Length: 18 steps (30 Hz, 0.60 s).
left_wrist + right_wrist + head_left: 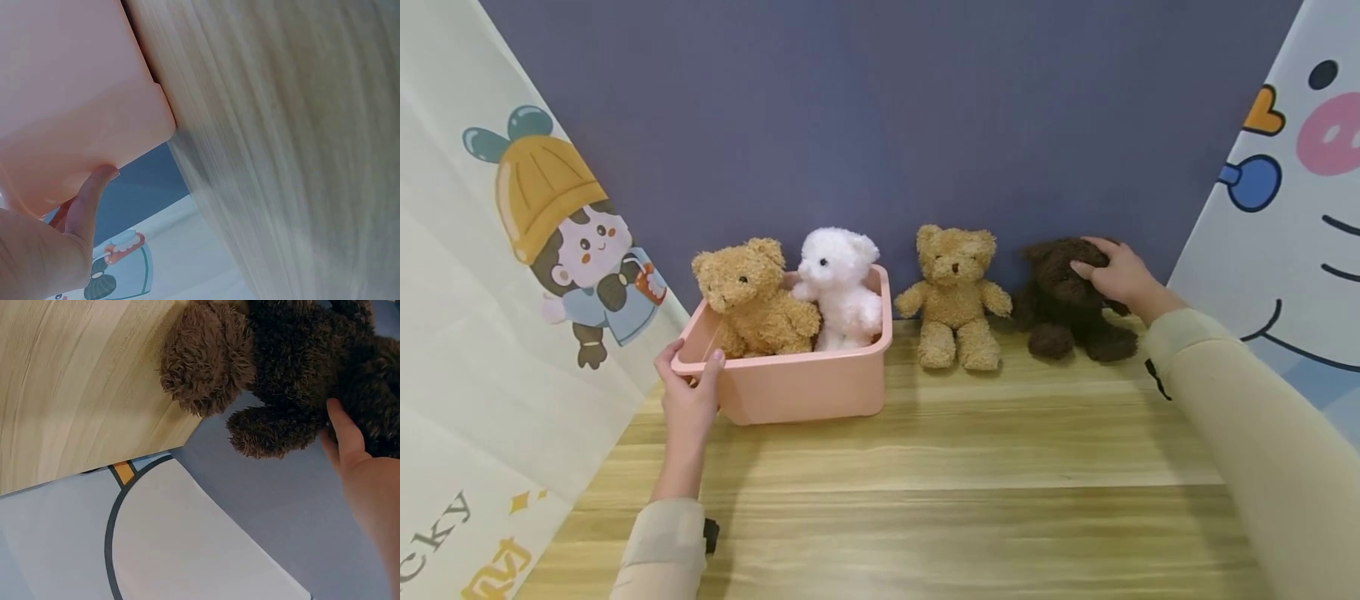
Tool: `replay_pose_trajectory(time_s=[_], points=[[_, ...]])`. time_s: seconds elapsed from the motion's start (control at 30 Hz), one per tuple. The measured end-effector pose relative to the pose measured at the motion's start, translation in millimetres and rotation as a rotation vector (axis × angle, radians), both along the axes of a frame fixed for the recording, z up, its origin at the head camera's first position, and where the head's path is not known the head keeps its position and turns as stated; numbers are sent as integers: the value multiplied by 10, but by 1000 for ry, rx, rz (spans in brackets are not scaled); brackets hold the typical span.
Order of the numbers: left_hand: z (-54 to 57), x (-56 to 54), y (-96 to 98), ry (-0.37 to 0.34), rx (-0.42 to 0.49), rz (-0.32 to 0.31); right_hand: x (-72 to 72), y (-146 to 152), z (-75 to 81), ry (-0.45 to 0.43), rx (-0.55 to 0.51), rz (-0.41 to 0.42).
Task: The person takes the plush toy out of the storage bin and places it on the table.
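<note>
My left hand (688, 396) grips the left front corner of a pink plastic bin (808, 387), its thumb on the front rim. In the left wrist view the bin's wall (75, 94) fills the upper left. A tan teddy bear (748, 300) and a white plush animal (842, 287) sit in the bin. On the right, my right hand (1120, 271) holds a dark brown teddy bear (1067, 308) by the head. The right wrist view shows fingers (347, 434) against its dark fur. Between bin and brown bear sits another tan teddy bear (955, 292).
A wood-grain table (970, 483) lies under everything. Behind the toys rises a dark blue-grey wall (880, 125). White panels with cartoon drawings stand at the left (467, 292) and at the right (1300, 250).
</note>
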<state>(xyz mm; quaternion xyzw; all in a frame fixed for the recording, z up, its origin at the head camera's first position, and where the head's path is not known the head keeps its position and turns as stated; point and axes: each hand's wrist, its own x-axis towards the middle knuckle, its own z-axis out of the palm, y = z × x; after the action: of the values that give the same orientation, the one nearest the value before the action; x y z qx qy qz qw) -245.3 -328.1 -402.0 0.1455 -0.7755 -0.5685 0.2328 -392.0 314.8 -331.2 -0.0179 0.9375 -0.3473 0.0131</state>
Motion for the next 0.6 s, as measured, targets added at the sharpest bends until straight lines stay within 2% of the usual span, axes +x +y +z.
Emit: replay_pose_trajectory(time_s=[0.2,0.3,0.6], points=[[12,7,4,2,1,-2,-39,17,-50,13,-105,-57],[-17,7,-8,-8,4,-5,-54,-6,-100,18,-156,-81],[-19,-20,-9,16,13,2,-113,12,-60,23,-145,-78]])
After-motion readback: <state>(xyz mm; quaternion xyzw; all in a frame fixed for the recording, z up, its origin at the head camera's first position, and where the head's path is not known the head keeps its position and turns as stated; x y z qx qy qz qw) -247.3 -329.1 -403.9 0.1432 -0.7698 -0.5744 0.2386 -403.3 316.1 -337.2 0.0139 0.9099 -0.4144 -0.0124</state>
